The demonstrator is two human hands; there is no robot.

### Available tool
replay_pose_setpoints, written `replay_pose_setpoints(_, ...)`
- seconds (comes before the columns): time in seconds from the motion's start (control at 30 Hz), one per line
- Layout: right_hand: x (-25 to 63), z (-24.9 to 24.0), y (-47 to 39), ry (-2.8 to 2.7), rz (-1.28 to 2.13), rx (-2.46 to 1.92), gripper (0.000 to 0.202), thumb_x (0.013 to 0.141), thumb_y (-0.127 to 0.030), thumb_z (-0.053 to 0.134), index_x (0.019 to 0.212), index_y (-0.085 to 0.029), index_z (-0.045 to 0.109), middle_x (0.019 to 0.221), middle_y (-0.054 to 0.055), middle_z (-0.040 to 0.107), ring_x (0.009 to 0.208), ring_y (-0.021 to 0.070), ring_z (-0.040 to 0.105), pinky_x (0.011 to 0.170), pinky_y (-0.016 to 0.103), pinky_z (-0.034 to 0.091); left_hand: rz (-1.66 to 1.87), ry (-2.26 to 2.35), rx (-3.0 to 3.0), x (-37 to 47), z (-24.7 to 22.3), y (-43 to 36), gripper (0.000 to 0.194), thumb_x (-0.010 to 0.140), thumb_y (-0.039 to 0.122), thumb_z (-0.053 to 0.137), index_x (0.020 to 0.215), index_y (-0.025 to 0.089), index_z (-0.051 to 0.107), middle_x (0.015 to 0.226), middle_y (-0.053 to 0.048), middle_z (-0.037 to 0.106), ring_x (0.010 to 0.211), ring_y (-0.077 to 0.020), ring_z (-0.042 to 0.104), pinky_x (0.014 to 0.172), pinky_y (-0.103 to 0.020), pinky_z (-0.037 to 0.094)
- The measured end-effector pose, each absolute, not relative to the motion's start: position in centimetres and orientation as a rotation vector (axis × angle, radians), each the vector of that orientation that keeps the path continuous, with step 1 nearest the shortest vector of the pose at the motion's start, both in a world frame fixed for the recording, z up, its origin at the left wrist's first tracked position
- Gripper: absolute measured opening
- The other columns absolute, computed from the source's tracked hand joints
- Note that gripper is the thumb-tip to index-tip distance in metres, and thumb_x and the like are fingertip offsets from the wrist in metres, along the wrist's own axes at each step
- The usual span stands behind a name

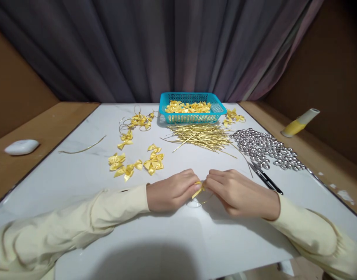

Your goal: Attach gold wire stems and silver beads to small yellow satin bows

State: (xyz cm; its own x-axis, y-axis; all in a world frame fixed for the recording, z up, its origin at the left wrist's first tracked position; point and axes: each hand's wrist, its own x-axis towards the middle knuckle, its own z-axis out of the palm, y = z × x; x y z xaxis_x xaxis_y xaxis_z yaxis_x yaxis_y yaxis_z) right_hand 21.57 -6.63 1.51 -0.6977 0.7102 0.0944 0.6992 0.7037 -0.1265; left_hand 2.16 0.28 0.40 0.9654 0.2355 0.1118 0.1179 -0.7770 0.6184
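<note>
Near the middle of the white table, my left hand [175, 190] pinches a small yellow ribbon bow [198, 190] between thumb and fingers. My right hand [235, 191] meets it from the other side, its closed fingertips at the bow's right end. A thin gold wire [206, 201] curves below the bow between both hands. What exactly the right fingertips hold is hidden. Beyond my hands lie loose yellow bows [154, 161] and a pile of gold wire ties [200, 137].
A blue basket [193, 119] of yellow bows stands at the back. To the right are silver beads [263, 147], black-handled scissors [267, 179] and a yellow-white cone [300, 123]. A white rounded object [21, 147] lies left, near a single wire [83, 148].
</note>
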Motion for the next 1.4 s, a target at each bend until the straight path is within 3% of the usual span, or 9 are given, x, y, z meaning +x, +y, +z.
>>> replay_pose_setpoints(0.33, 21.4, 1.4, -6.6, -2.72, 0.217, -1.208, 0.023, 0.063, -0.001, 0.042, 0.08, -0.015, 0.048, 0.07, 0.004, 0.052, 0.06, 0.0154, 0.042, 0.052, 0.026, 0.027, 0.257, 0.233, 2.525, 2.3, 0.5, 0.2, 0.023, 0.091, 0.021, 0.023, 0.072, 0.018, 0.036, 0.072, -0.004, 0.044, 0.071, -0.0159, 0.041, 0.07, -0.028, 0.039)
replay_pose_setpoints(0.47, 21.7, 1.7, -6.2, -2.447, 0.568, -1.2, 0.013, 0.083, -0.009, 0.037, 0.079, -0.016, 0.047, 0.069, 0.002, 0.052, 0.057, 0.0119, 0.043, 0.054, 0.023, 0.033, 0.372, 0.243, 2.495, 2.3, 0.4, 0.3, 0.022, 0.091, 0.02, 0.024, 0.075, 0.017, 0.04, 0.074, -0.005, 0.047, 0.074, -0.0159, 0.044, 0.071, -0.027, 0.04)
replay_pose_setpoints(0.53, 22.0, 1.9, -6.0, -2.285, 0.752, -1.185, 0.021, 0.091, -0.017, 0.032, 0.078, -0.016, 0.048, 0.066, 0.0, 0.052, 0.057, 0.0101, 0.045, 0.055, 0.022, 0.036, 0.44, 0.278, 2.469, 2.2, 0.5, 0.3, 0.021, 0.091, 0.02, 0.026, 0.077, 0.016, 0.041, 0.074, -0.005, 0.048, 0.073, -0.0155, 0.045, 0.07, -0.027, 0.04)
replay_pose_setpoints(0.63, 22.1, 2.0, -6.0, -2.192, 0.897, -1.187, 0.024, 0.092, -0.023, 0.035, 0.081, -0.015, 0.054, 0.066, 0.0, 0.056, 0.055, 0.0091, 0.048, 0.055, 0.02, 0.038, 0.506, 0.364, 2.419, 2.0, 0.9, 0.2, 0.021, 0.091, 0.021, 0.027, 0.077, 0.016, 0.043, 0.073, -0.004, 0.049, 0.071, -0.0144, 0.047, 0.069, -0.026, 0.04)
replay_pose_setpoints(0.77, 21.7, 1.8, -6.3, -2.177, 0.856, -1.232, 0.018, 0.086, -0.025, 0.047, 0.083, -0.014, 0.06, 0.069, 0.003, 0.063, 0.057, 0.0106, 0.052, 0.053, 0.021, 0.041, 0.556, 0.398, 2.387, 1.9, 1.2, 0.1, 0.022, 0.091, 0.02, 0.028, 0.078, 0.015, 0.045, 0.074, -0.004, 0.049, 0.07, -0.0137, 0.048, 0.068, -0.025, 0.041)
replay_pose_setpoints(0.9, 21.2, 1.5, -6.6, -2.11, 0.701, -1.251, 0.02, 0.083, -0.024, 0.05, 0.07, -0.013, 0.061, 0.053, 0.001, 0.058, 0.046, 0.009, 0.047, 0.045, 0.019, 0.037, 0.594, 0.349, 2.411, 2.0, 1.2, 0.1, 0.02, 0.09, 0.017, 0.028, 0.078, 0.016, 0.045, 0.074, -0.004, 0.05, 0.072, -0.0139, 0.048, 0.07, -0.025, 0.041)
replay_pose_setpoints(1.0, 21.0, 1.3, -6.8, -2.078, 0.596, -1.216, 0.018, 0.081, -0.024, 0.052, 0.069, -0.013, 0.062, 0.052, 0.001, 0.059, 0.045, 0.0087, 0.048, 0.045, 0.019, 0.037, 0.61, 0.342, 2.43, 2.1, 1.1, 0.1, 0.02, 0.09, 0.017, 0.029, 0.079, 0.016, 0.044, 0.074, -0.005, 0.05, 0.073, -0.0146, 0.048, 0.07, -0.026, 0.041)
replay_pose_setpoints(1.17, 20.8, 0.8, -6.6, -2.076, 0.584, -1.211, 0.018, 0.083, -0.022, 0.05, 0.077, -0.014, 0.066, 0.063, 0.004, 0.065, 0.047, 0.0091, 0.05, 0.047, 0.019, 0.039, 0.612, 0.33, 2.428, 2.0, 1.0, 0.0, 0.019, 0.091, 0.017, 0.029, 0.084, 0.015, 0.046, 0.077, -0.006, 0.05, 0.076, -0.0154, 0.048, 0.07, -0.027, 0.041)
replay_pose_setpoints(1.4, 20.9, 1.1, -6.3, -2.064, 0.649, -1.182, 0.019, 0.085, -0.021, 0.049, 0.074, -0.014, 0.063, 0.057, 0.001, 0.061, 0.048, 0.0087, 0.048, 0.047, 0.018, 0.037, 0.593, 0.367, 2.391, 1.9, 1.2, 0.0, 0.02, 0.091, 0.02, 0.028, 0.082, 0.017, 0.045, 0.077, -0.005, 0.05, 0.074, -0.0155, 0.048, 0.068, -0.027, 0.041)
